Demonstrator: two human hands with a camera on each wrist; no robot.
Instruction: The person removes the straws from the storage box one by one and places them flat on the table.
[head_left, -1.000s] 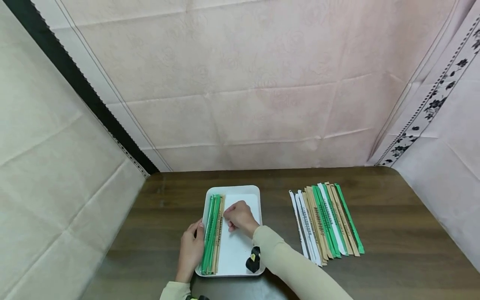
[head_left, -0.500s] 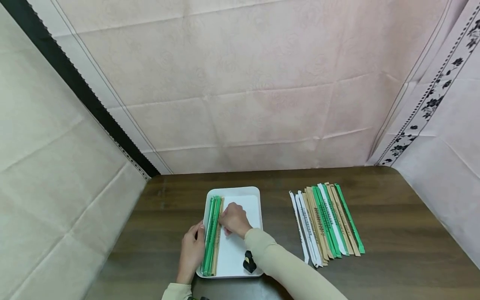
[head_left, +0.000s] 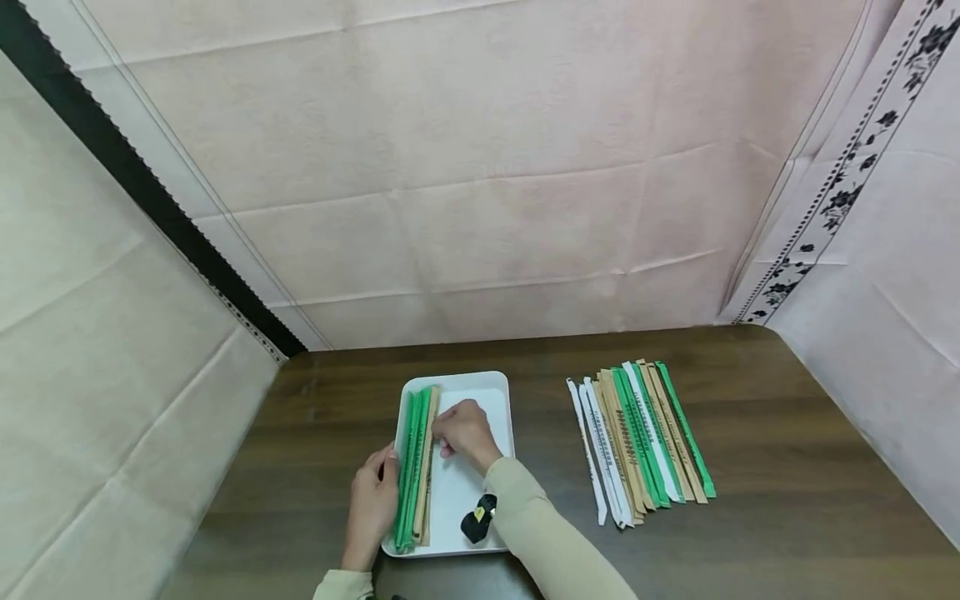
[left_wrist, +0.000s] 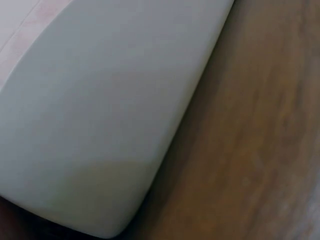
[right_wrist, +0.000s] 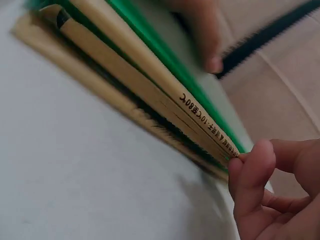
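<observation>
A white tray [head_left: 472, 508] bears a bundle of long slim packets along its left side: green packets [head_left: 410, 467] at the left, tan packets [head_left: 425, 492] at the right. My right hand [head_left: 463, 433] is over the tray, its fingertips at the tan ones. In the right wrist view the right hand [right_wrist: 275, 185] pinches the end of a printed tan packet [right_wrist: 165, 85] between thumb and finger. My left hand [head_left: 372, 500] rests at the tray's left rim, fingers along its outer edge. The left wrist view shows mostly the pale tray wall [left_wrist: 100, 115].
To the right, a fanned row of more white, tan and green packets [head_left: 637, 442] lies on the brown wooden table [head_left: 750, 467]. Pale cloth walls [head_left: 450, 183] stand behind and at both sides. A black wrist strap [head_left: 478, 518] hangs under the right sleeve.
My right hand has moved left to the tan packets, and more of the tan shows beside the green. The left hand stays at the tray's edge; the head view has shifted slightly.
</observation>
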